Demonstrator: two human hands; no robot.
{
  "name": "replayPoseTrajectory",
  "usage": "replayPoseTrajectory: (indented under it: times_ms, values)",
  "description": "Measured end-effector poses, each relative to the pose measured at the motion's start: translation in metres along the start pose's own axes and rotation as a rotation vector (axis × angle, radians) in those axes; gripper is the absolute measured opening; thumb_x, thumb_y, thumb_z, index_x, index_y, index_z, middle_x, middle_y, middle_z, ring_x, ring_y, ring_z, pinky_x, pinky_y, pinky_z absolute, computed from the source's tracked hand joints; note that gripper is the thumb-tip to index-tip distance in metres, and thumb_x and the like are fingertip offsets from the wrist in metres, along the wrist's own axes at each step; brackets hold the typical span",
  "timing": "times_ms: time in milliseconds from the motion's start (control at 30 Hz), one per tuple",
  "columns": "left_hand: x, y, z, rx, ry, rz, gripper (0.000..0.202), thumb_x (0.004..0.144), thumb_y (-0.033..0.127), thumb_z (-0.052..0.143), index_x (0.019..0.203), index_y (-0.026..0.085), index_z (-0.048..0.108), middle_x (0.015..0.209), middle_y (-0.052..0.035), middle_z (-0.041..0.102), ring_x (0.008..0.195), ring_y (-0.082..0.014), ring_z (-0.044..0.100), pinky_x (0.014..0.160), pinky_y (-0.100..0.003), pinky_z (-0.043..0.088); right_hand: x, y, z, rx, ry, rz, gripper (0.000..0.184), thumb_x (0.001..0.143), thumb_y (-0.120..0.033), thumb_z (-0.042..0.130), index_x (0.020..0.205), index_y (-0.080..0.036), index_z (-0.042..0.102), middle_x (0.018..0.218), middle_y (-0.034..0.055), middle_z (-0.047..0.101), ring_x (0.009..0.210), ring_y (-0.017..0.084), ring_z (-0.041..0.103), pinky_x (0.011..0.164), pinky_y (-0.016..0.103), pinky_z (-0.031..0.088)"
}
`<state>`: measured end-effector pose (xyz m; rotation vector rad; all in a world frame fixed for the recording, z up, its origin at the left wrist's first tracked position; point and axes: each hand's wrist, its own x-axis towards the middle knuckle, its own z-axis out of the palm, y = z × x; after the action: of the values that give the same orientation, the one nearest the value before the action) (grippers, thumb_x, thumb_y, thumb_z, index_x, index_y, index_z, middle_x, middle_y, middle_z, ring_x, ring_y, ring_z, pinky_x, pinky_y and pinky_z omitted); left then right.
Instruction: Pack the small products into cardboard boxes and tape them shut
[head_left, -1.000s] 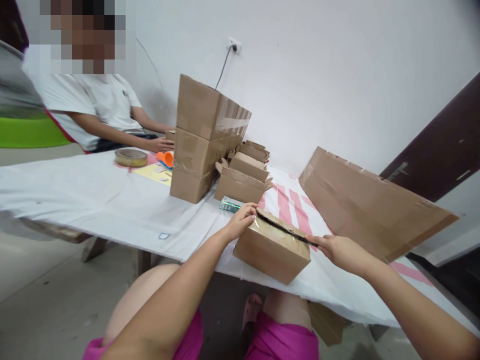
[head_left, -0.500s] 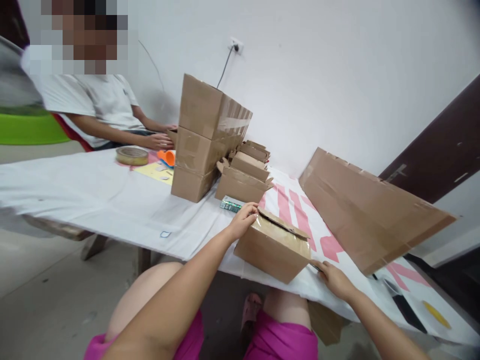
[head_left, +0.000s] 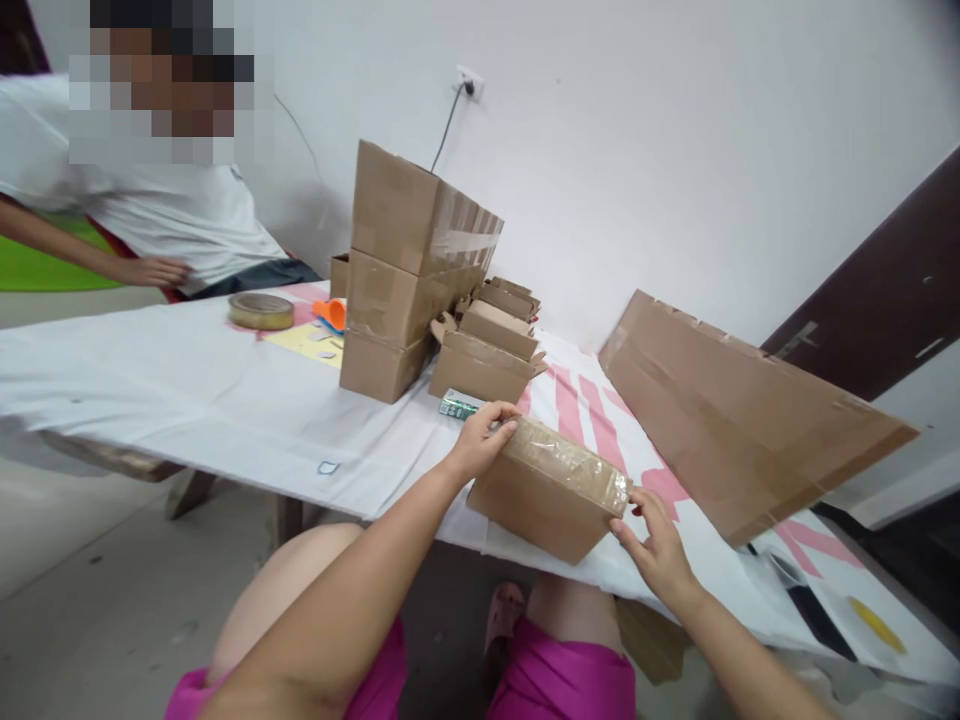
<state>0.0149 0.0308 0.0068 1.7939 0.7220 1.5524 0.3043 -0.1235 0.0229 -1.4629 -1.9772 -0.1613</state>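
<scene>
In front of me a small brown cardboard box (head_left: pixel 547 505) sits at the table's near edge, with its top flat and shiny clear tape along it. My left hand (head_left: pixel 484 438) grips the box at its upper left corner, fingers curled over the edge. At the opposite end is my right hand (head_left: pixel 658 540), its thumb and fingers bent around the right upper corner. Just behind my left hand lies a small green and white carton (head_left: pixel 456 404), partly covered by that hand.
Stacked closed boxes (head_left: pixel 394 265) stand beyond, beside several open boxes (head_left: pixel 480 365). A large cardboard sheet (head_left: pixel 750 410) leans at the right, near a yellow ring (head_left: pixel 876 625). A tape roll (head_left: pixel 261 311) lies at left, by a seated person (head_left: pixel 187 215).
The box's raised top flap now lies flat. My right hand has moved up from the lower right corner to the upper one. The other person's hands have left the box behind the stack.
</scene>
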Motion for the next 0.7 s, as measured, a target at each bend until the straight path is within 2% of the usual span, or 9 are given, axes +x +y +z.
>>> replayPoseTrajectory:
  times_ms: [133, 267, 333, 433, 500, 567, 633, 700]
  values:
    - [-0.002, 0.008, 0.0, -0.167, -0.05, -0.054, 0.024, 0.082, 0.036, 0.055, 0.098, 0.017, 0.055, 0.088, -0.0024, 0.063, 0.081, -0.0167, 0.059, 0.075, -0.027, 0.043, 0.003, -0.008, 0.003, 0.019, 0.06, -0.008, 0.018, 0.088, -0.037, 0.056, 0.097, -0.022, 0.056, 0.094, 0.0066, 0.062, 0.086, 0.021, 0.056, 0.07, 0.032, 0.048]
    - [-0.004, 0.016, 0.002, -0.202, -0.076, -0.066, 0.029, 0.08, 0.037, 0.059, 0.1, 0.018, 0.052, 0.074, 0.0015, 0.058, 0.068, -0.0129, 0.054, 0.065, -0.024, 0.039, 0.005, 0.003, 0.002, 0.006, 0.114, 0.015, 0.015, 0.087, -0.036, 0.056, 0.084, -0.022, 0.055, 0.082, 0.0031, 0.059, 0.077, 0.019, 0.055, 0.069, 0.033, 0.048]
    - [-0.006, 0.02, 0.004, -0.171, -0.089, -0.069, 0.028, 0.081, 0.036, 0.057, 0.102, 0.018, 0.052, 0.066, 0.0044, 0.052, 0.06, -0.0113, 0.049, 0.06, -0.023, 0.036, 0.007, 0.009, 0.001, -0.01, 0.127, 0.038, 0.015, 0.087, -0.037, 0.056, 0.088, -0.022, 0.055, 0.085, 0.0035, 0.061, 0.078, 0.02, 0.056, 0.069, 0.035, 0.049]
    - [-0.008, 0.024, 0.009, -0.073, -0.085, -0.087, 0.023, 0.082, 0.032, 0.053, 0.101, 0.019, 0.051, 0.059, 0.0071, 0.044, 0.053, -0.0102, 0.041, 0.056, -0.022, 0.032, 0.014, 0.008, -0.003, -0.044, 0.207, 0.054, 0.025, 0.087, -0.036, 0.055, 0.107, -0.021, 0.053, 0.098, 0.0073, 0.061, 0.086, 0.022, 0.057, 0.071, 0.038, 0.051]
    - [-0.009, 0.028, 0.012, 0.004, -0.068, -0.096, 0.021, 0.083, 0.029, 0.052, 0.101, 0.019, 0.051, 0.058, 0.0077, 0.042, 0.052, -0.0103, 0.04, 0.055, -0.022, 0.03, 0.023, -0.002, -0.008, -0.092, 0.306, -0.024, 0.034, 0.086, -0.034, 0.057, 0.116, -0.02, 0.05, 0.107, 0.0108, 0.058, 0.095, 0.025, 0.056, 0.076, 0.042, 0.051]
    - [-0.01, 0.03, 0.014, 0.062, -0.053, -0.093, 0.02, 0.083, 0.028, 0.051, 0.101, 0.02, 0.051, 0.056, 0.0081, 0.04, 0.052, -0.0106, 0.04, 0.055, -0.022, 0.03, 0.035, -0.018, -0.013, -0.152, 0.337, -0.182, 0.034, 0.085, -0.031, 0.06, 0.117, -0.021, 0.051, 0.11, 0.0114, 0.058, 0.103, 0.027, 0.054, 0.084, 0.046, 0.048]
    - [-0.01, 0.031, 0.014, 0.09, -0.047, -0.087, 0.021, 0.083, 0.027, 0.05, 0.103, 0.02, 0.051, 0.056, 0.0082, 0.04, 0.053, -0.0112, 0.041, 0.056, -0.022, 0.031, 0.049, -0.036, -0.015, -0.188, 0.28, -0.329, 0.029, 0.085, -0.025, 0.061, 0.113, -0.023, 0.055, 0.109, 0.0098, 0.059, 0.104, 0.026, 0.054, 0.089, 0.047, 0.045]
    - [-0.009, 0.031, 0.014, 0.101, -0.048, -0.087, 0.022, 0.084, 0.027, 0.05, 0.104, 0.02, 0.051, 0.056, 0.0077, 0.042, 0.054, -0.0117, 0.043, 0.057, -0.023, 0.032, 0.062, -0.051, -0.01, -0.204, 0.204, -0.417, 0.026, 0.085, -0.021, 0.061, 0.111, -0.024, 0.057, 0.108, 0.0089, 0.06, 0.104, 0.025, 0.054, 0.091, 0.047, 0.045]
